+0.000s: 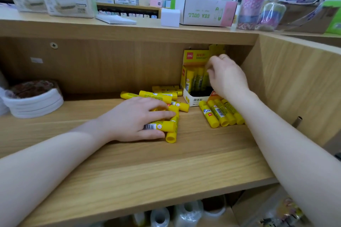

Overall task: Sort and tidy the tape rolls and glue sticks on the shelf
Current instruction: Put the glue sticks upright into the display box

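glue sticks [160,127] gripped by left hand [134,118]; right hand [227,77] at display box [195,77].

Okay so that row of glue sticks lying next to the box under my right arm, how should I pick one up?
Take the leftmost stick of the row of glue sticks first, since its left side is open shelf. Come from above and pinch across the middle of the barrel, one finger in the open space, the other eased between it and its neighbour. They lie flat and side by side, ends pointing toward you, so the long sides offer the better hold.
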A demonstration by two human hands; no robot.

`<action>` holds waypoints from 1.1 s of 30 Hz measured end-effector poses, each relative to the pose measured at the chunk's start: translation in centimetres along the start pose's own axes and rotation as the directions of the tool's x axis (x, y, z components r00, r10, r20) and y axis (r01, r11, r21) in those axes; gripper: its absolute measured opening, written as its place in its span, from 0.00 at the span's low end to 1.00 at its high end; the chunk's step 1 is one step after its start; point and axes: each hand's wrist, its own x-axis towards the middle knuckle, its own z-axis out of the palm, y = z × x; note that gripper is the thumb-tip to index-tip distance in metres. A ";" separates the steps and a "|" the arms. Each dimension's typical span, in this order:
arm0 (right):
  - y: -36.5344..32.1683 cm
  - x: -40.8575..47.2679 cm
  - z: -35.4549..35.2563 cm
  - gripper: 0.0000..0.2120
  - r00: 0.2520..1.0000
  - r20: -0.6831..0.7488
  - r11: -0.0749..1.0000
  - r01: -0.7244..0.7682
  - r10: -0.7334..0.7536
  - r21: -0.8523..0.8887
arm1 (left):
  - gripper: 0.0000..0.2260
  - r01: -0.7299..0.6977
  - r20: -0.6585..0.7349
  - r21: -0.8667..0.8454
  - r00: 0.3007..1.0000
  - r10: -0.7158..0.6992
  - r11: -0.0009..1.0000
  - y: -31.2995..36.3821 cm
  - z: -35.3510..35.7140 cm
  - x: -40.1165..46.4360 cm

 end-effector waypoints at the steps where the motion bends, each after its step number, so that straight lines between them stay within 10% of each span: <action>1: -0.3 -0.7 -0.3 0.07 0.998 0.061 0.998 0.025 -0.028 0.051 | 0.25 -0.001 0.000 0.005 1.000 0.001 1.000 0.0 0.0 0.0; 5: -1.6 -3.4 -2.0 0.13 0.842 0.534 0.990 0.127 -0.075 -0.062 | 0.25 -0.001 0.003 0.009 1.000 0.001 1.000 0.0 0.0 0.0; 9: -2.2 -4.7 -2.5 0.19 0.739 0.666 0.947 0.275 -0.098 -0.166 | 0.24 -0.009 0.005 -0.008 1.000 0.009 1.000 0.1 0.0 0.0; 14: -1.3 -4.7 -1.7 0.23 0.841 0.528 0.986 0.166 -0.122 -0.035 | 0.24 0.001 0.017 -0.004 1.000 0.000 1.000 0.2 0.0 0.0; 20: 1.4 -1.2 -3.7 0.11 0.991 -0.019 0.980 -0.128 0.132 0.151 | 0.25 0.022 0.026 -0.013 0.999 -0.022 1.000 0.1 0.1 0.0; 33: 1.2 2.9 0.3 0.08 0.960 0.159 0.968 -0.208 0.230 -0.142 | 0.27 0.010 0.019 0.000 1.000 -0.010 1.000 0.0 -0.1 -0.1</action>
